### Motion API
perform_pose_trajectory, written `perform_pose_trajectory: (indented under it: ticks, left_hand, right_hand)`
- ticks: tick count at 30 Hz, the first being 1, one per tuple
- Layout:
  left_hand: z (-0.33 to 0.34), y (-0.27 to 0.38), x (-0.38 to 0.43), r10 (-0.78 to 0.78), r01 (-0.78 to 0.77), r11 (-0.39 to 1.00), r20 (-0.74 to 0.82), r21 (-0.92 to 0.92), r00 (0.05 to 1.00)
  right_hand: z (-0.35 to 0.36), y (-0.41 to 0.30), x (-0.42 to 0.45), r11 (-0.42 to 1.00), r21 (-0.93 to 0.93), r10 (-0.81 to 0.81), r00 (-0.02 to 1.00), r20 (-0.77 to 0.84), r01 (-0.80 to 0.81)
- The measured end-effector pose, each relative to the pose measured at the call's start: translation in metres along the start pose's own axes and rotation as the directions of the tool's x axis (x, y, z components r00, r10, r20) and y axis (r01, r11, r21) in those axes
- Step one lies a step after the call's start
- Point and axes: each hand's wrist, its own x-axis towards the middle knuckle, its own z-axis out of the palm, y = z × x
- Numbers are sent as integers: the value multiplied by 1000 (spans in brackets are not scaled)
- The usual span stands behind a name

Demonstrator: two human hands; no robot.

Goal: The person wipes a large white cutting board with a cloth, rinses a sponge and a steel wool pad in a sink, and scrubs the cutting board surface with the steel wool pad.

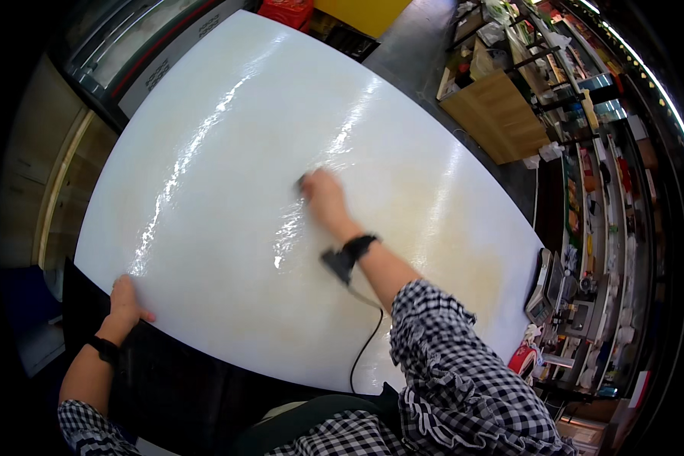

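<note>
A large white board or tabletop (239, 188) with a glossy, wet-looking surface and faint yellowish stains lies before me. Over its middle, my right hand (324, 196) is blurred and has its fingers closed on a small dark object (301, 183), too blurred to name. A black wrist strap (358, 247) circles my right wrist; a dark device (337, 266) with a black cable hangs beside it. At the near left edge my left hand (126, 302) rests on the board with its thumb apart from the fingers, holding nothing. That wrist also wears a black band (104, 349).
A digital scale (542, 290) and a red tape roll (523, 360) stand at the board's right edge. Packed shelves (604, 228) and a wooden box (496, 114) are farther right. A glass-fronted case (131, 45) adjoins the far left; a red bag (286, 12) lies beyond the far edge.
</note>
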Motion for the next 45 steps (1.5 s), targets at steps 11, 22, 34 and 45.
perform_pose_trajectory:
  ticks: [11, 22, 34, 45]
  left_hand:
    - [6, 9, 6, 70, -73, 996, -47, -57, 996]
    - [3, -11, -4, 45, -46, 999, -51, -29, 998]
    - [0, -24, -6, 3, -3, 999, -6, -37, 1000]
    - [0, -7, -1, 73, -73, 997, -15, 28, 997]
  right_hand:
    - [-142, 162, 1, 813, -284, 295, 780, -551, -508]
    - [-162, 180, -38, 792, -91, 533, 756, -381, -604]
    - [-2, 11, 26, 970, 122, -213, 977, 7, 210]
    - [-35, 151, 195, 962, -153, 158, 920, -359, -225]
